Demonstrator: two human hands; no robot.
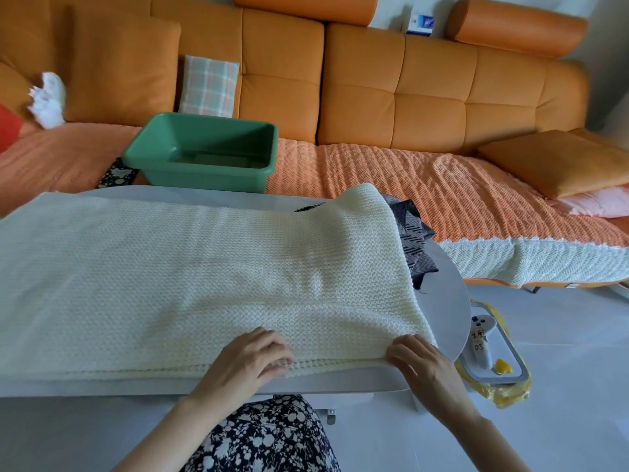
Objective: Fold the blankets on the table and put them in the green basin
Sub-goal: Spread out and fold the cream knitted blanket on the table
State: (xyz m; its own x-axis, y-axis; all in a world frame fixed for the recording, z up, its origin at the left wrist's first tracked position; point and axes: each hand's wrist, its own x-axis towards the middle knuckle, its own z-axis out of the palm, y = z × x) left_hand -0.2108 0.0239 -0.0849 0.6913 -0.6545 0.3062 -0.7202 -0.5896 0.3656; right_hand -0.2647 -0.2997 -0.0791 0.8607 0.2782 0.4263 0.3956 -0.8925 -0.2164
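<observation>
Cream blanket (204, 267), left hand (253, 357), right hand (420, 364) gripping edge, tag (478, 342) "05"

An orange sofa (391, 97) has a plaid cushion (208, 86) leaning on its backrest and an orange pillow (558, 161) on its seat.

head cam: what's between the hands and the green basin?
Head view: the cream blanket, spread on the white table, fills most of it; past its far edge, a bare strip of tabletop, then the green basin on the sofa.

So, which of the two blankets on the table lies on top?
The cream knitted blanket, spread across the white table; the dark grey zigzag-patterned blanket pokes from under its right end.
</observation>
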